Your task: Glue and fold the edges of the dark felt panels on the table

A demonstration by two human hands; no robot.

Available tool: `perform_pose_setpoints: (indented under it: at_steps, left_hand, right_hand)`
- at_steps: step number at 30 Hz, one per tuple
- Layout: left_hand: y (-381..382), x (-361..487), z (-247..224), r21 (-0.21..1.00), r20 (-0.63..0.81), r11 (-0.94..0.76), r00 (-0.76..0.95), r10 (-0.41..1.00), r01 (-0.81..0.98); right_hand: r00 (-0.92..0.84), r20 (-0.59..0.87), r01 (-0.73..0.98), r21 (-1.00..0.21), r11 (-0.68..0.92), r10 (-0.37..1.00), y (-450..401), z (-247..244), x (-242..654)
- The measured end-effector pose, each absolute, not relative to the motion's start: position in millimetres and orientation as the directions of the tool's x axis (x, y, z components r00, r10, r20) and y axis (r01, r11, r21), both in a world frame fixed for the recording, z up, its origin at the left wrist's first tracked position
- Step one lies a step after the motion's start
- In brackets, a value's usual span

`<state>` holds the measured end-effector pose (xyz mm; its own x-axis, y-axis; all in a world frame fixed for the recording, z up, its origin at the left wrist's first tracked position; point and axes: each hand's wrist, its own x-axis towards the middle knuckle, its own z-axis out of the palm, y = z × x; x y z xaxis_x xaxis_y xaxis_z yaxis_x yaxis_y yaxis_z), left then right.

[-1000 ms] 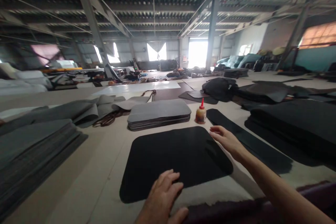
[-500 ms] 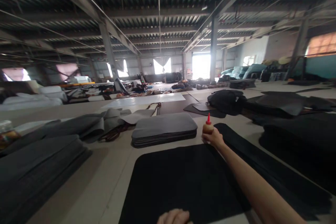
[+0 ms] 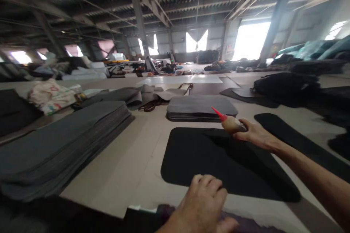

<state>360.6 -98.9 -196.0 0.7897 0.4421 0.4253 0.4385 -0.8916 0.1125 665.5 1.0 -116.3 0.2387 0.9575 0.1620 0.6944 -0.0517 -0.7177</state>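
My right hand (image 3: 250,133) is closed around a squeeze bottle (image 3: 233,124) with a yellowish-brown body and a red pointed nozzle. The bottle is tilted, its nozzle pointing up and left, above the far right part of a black rounded panel (image 3: 191,156). The panel lies flat on the table, and the shadow of the bottle and arm falls across it. At the panel's near edge is my left hand (image 3: 203,200), its fingers bent and its thumb apart from them. I see nothing held in it.
Just behind the panel is a stack of grey rounded panels (image 3: 202,105). A tall stack of dark grey sheets (image 3: 90,127) stands at the left. A long black strip (image 3: 298,142) lies at the right, with a dark bundle (image 3: 287,87) beyond it.
The bottle has gone from upright beside the grey stack to tilted above the black panel. My left hand shows more fully at the near edge. The view has turned left and down.
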Motion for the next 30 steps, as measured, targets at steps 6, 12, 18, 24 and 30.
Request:
perform_pose_setpoints:
  at_steps: [6, 12, 18, 24, 30]
  left_hand:
    - [-110.0, 356.9, -174.0, 0.167, 0.322, -0.874, 0.812, 0.486, 0.457]
    - [-108.2, 358.3, -181.1, 0.134, 0.347, -0.881, 0.811, 0.47, 0.454]
    - [-109.4, 358.2, -179.1, 0.149, 0.358, -0.872, 0.797, 0.487, 0.466]
    - [-107.5, 358.5, -175.8, 0.172, 0.348, -0.872, 0.8, 0.489, 0.459]
    - [-107.9, 357.0, -174.1, 0.189, 0.347, -0.867, 0.795, 0.497, 0.46]
  right_hand:
    - [0.0, 0.129, 0.711, -0.697, 0.09, 0.992, -40.3, -94.1, 607.1]
    - [-0.067, 0.084, 0.658, -0.745, 0.107, 0.994, -56.8, -88.4, 563.0]
    - [-0.103, 0.11, 0.424, -0.894, 0.144, 0.989, -55.5, -105.0, 536.2]
    - [-0.178, 0.239, 0.52, -0.801, 0.297, 0.955, -58.6, -108.2, 516.8]
    - [-0.313, 0.451, 0.589, -0.599, 0.543, 0.836, -58.3, -101.5, 508.4]
